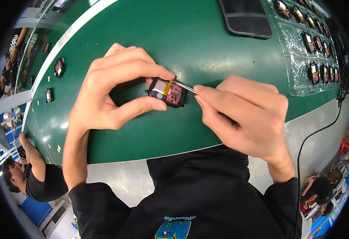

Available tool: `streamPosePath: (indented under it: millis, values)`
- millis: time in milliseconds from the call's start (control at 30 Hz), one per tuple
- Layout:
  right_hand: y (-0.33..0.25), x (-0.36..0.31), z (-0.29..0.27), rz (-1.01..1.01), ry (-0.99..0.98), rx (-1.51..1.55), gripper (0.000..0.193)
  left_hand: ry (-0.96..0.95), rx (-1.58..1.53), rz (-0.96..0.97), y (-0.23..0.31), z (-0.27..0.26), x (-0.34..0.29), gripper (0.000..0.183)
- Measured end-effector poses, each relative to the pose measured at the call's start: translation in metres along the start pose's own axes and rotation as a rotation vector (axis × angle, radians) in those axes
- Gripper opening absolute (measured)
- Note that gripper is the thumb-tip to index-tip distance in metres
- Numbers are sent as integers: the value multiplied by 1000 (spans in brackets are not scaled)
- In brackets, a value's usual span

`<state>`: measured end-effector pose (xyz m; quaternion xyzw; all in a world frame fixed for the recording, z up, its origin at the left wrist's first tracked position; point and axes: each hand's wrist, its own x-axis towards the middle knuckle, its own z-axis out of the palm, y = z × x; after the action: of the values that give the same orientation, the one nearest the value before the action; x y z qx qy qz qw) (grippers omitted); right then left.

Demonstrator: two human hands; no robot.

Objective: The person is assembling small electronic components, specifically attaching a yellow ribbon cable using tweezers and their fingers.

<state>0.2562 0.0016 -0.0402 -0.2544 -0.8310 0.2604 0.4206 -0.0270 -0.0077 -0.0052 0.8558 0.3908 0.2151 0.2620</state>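
Green table; my left fingers pinch a device, overlapping its edge; right fingers grip a tool; phone, tray beyond.

The casing is black, its board red.

tool rear hid., R hand | phone (prob.), top cut off

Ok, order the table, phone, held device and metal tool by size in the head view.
Largest to smallest:
1. Table
2. Phone, cut off at the top
3. Held device
4. Metal tool, judging its visible part only
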Motion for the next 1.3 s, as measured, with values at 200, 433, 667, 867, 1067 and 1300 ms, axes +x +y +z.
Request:
streamPosePath:
  millis: [200, 433, 667, 867, 1067, 1300]
  values:
    - [-6, -2, -3, -36, 55, -41, 18, 5, -23, 21, -1, 0, 0, 55]
    - [-12, -12, -31, 269, 33, 115, 14, 42, 74, -8, 9, 4, 7, 58]
    - [-3, -19, -35, 213, 50, 394, 15, 131, 61, -132, 9, 4, 16, 54]
    - [-2, -23, -43, 234, -42, 505, 10, 143, -37, 42, 32, -3, 107, 55]
    - [-2, -20, -40, 196, -28, 471, 11, -110, 68, 325, 31, 29, 225, 48]
    - [-10, -18, -38, 261, 13, 440, 12, 32, 162, 385, 12, 36, 218, 36]
